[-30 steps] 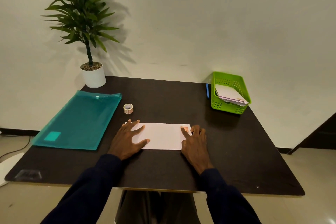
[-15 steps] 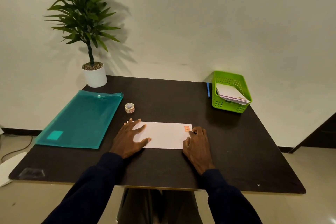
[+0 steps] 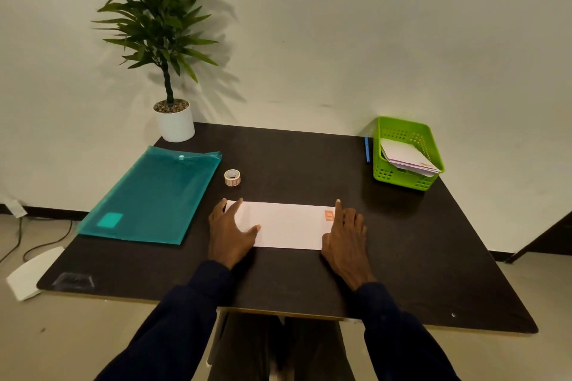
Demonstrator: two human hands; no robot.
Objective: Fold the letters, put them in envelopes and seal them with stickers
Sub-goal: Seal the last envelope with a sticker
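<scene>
A white envelope (image 3: 288, 226) lies flat on the dark table (image 3: 309, 161) in front of me, with an orange sticker (image 3: 329, 215) near its right end. My left hand (image 3: 230, 230) rests flat on the envelope's left end, fingers spread. My right hand (image 3: 345, 237) lies at the envelope's right edge, its index finger stretched out just right of the sticker. A small roll of stickers (image 3: 232, 177) stands behind the envelope, to the left.
A teal plastic folder (image 3: 151, 198) lies at the left. A green basket (image 3: 405, 176) holding white envelopes stands at the back right, a blue pen (image 3: 367, 149) beside it. A potted plant (image 3: 173, 120) stands at the back left corner.
My right hand's index finger slid along the sticker area and now points straight out at the envelope's right edge. The left hand stays flat on the left end.
</scene>
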